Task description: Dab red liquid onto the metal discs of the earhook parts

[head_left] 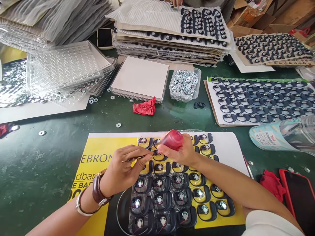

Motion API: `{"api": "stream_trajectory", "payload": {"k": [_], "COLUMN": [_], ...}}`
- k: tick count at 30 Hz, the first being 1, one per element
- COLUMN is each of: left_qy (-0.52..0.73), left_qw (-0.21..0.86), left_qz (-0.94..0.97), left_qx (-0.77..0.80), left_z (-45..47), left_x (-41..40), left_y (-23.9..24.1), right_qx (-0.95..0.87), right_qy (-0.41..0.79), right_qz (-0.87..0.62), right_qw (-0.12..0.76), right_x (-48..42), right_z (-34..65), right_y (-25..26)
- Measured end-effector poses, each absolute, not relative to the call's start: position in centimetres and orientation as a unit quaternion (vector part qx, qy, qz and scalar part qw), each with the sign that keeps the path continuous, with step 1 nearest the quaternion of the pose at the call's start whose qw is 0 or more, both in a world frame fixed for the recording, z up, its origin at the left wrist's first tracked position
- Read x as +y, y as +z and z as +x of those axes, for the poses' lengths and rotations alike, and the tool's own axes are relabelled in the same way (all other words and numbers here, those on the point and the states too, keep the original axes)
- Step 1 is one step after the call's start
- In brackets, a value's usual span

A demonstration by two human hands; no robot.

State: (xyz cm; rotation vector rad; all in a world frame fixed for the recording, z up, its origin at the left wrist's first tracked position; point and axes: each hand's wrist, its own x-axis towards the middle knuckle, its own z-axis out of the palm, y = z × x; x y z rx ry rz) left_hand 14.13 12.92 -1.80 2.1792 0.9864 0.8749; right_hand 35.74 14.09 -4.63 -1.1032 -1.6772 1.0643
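My left hand (128, 165) is closed around slim tweezers (134, 158), their tip over one of the parts in the middle of the sheet. Held in my right hand (187, 152) is a soft red squeeze bottle (173, 139), tilted down towards the same spot; its nozzle is mostly hidden. Beneath both hands, rows of black ear-hook-shaped parts with round silver-centred speakers (159, 199) lie on a clear plastic sheet over a yellow, white and black printed board (94, 149). The hands and right forearm cover some of the parts.
A clear tub (184, 95) of metal washers stands beyond the board, beside stacked white-topped trays (141, 77) and a red rag (145, 107). More filled sheets (261, 101) lie right, near a plastic cup (273, 136) and a red-cased phone (299, 196). Another person's hand (176, 2) is at the far stack.
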Motion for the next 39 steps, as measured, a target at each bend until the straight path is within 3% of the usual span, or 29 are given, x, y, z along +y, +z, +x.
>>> {"api": "stream_trajectory", "payload": {"k": [4, 8, 14, 20, 30, 39], "left_qy": [0.338, 0.331, 0.302, 0.285, 0.302, 0.277], "left_qw": [0.301, 0.273, 0.174, 0.141, 0.048, -0.002], "left_qz": [0.81, 0.837, 0.902, 0.92, 0.922, 0.934], "left_qx": [0.373, 0.341, 0.254, 0.231, 0.238, 0.227], "left_z": [14.1, 14.0, 13.9, 14.2, 14.5, 15.3], "left_x": [13.1, 12.6, 11.8, 11.9, 12.9, 12.7], "left_y": [-1.8, -2.0, -1.8, -1.3, -2.0, -2.7], "right_qx": [-0.664, -0.603, -0.588, -0.6, -0.611, -0.617], "right_qy": [0.423, 0.504, 0.584, 0.644, 0.454, 0.463], "right_qz": [-0.434, -0.439, -0.441, -0.39, -0.466, -0.469], "right_qw": [0.437, 0.436, 0.345, 0.271, 0.451, 0.43], "right_x": [14.1, 14.3, 15.4, 16.6, 17.6, 17.0], "right_z": [35.7, 36.6, 39.7, 40.9, 36.6, 36.3], "right_y": [-4.7, -2.9, 1.1, 0.4, -3.0, -5.0]}}
